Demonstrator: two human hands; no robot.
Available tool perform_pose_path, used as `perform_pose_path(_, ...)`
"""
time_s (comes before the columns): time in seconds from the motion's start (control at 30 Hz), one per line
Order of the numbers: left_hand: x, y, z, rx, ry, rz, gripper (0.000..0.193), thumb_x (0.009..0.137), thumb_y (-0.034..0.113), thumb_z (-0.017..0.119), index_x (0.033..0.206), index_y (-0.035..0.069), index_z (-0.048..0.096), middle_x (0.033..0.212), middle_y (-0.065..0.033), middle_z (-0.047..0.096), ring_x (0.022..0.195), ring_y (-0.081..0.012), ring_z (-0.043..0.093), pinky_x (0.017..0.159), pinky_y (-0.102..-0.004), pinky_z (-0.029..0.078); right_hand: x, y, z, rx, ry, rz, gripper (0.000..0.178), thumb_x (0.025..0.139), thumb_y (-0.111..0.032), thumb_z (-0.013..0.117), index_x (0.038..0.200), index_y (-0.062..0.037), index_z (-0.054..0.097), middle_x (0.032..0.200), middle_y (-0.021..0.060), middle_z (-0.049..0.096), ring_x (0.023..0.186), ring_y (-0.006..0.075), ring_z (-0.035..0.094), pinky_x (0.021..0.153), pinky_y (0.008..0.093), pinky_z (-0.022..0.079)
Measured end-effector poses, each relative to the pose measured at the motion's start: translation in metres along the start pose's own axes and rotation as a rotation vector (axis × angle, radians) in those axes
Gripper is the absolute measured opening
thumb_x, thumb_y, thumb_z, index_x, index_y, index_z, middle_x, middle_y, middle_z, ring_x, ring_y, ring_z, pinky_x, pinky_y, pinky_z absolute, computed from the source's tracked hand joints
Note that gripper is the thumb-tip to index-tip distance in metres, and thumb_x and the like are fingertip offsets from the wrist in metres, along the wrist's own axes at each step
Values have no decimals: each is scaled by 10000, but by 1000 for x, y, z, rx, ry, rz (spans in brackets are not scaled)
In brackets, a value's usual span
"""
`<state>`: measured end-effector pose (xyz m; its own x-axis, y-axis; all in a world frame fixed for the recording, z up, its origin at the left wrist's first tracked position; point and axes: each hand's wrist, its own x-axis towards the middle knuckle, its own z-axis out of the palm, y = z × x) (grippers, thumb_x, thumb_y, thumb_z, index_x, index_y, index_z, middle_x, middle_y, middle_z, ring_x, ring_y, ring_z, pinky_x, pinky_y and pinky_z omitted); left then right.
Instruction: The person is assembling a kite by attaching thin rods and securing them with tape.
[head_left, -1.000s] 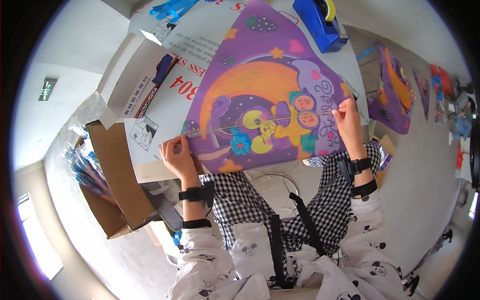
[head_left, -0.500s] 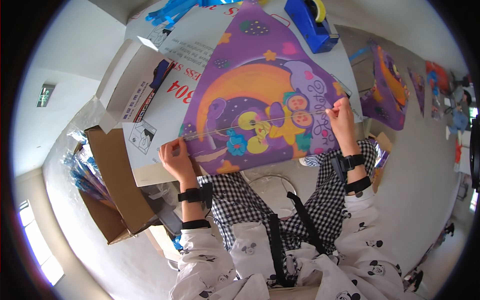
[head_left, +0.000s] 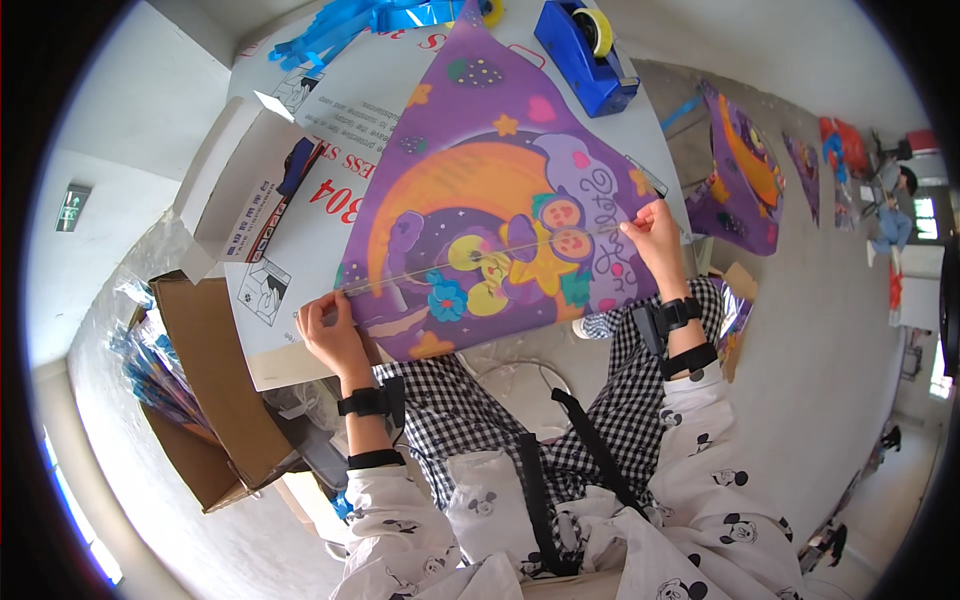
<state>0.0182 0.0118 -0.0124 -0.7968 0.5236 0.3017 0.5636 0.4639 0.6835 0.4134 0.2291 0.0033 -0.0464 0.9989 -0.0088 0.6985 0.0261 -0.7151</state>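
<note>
A purple triangular printed sheet (head_left: 455, 190), shaped like a kite sail, lies on the table with an orange moon and cartoon figures on it. Across its lower part runs a thin, pale, straight strip (head_left: 400, 272); whether it is tape, string or a rod I cannot tell. My left hand (head_left: 333, 328) pinches one end of it at the sheet's lower left edge. Toward the right edge, my right hand (head_left: 655, 240) pinches the other end between thumb and fingertips.
A blue tape dispenser (head_left: 590, 62) stands at the back right, blue ribbons (head_left: 350, 28) lie at the back left. An opened white carton (head_left: 240, 190) sits on the table's left. Below is a cardboard box (head_left: 215, 380) of wrapped items. Similar purple sheets (head_left: 740, 170) hang at right.
The whole view has shifted, so table and sheet appear farther left. Both hands still pinch the strip's ends, in nearly the same places on the sheet.
</note>
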Motion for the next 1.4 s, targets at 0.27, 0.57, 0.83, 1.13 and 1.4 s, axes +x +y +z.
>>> perform_pose_path(0.27,0,0,1,-59,-8,9,85,785,85,713,775,24,654,802,-56,593,813,-223,544,764,-341,456,-7,-14,0,-19,246,-141,243,812,-38,691,968,-19,506,856,88,591,749,190,590,707,315,494)
perform_pose_path(0.57,1,-6,-1,-33,3,39,80,789,72,695,785,15,639,825,-76,590,838,-255,546,852,-372,429,-107,-181,136,1525,-362,323,349,980,-282,548,1177,5,523,1200,154,582,1145,239,576,973,340,478)
perform_pose_path(0.83,-2,-1,1,-42,-23,9,90,802,84,696,786,15,641,813,-65,587,810,-245,536,796,-365,438,-102,-148,167,1587,-327,351,651,976,-458,473,1331,84,405,1348,230,482,1292,297,462,1099,394,372)
perform_pose_path(1.13,1,-4,-2,-17,-1,28,99,804,92,698,773,19,638,815,-65,592,817,-242,543,817,-371,436,-43,-45,51,1423,5,290,710,987,-466,435,1386,106,305,1418,234,392,1347,295,386,1158,403,282)
perform_pose_path(1.4,3,-11,-3,-30,33,96,88,768,61,705,751,17,630,774,-78,592,798,-267,540,784,-376,434,-38,-47,28,1266,86,122,587,1020,-372,420,1368,97,357,1421,224,408,1330,283,409,1136,388,312)
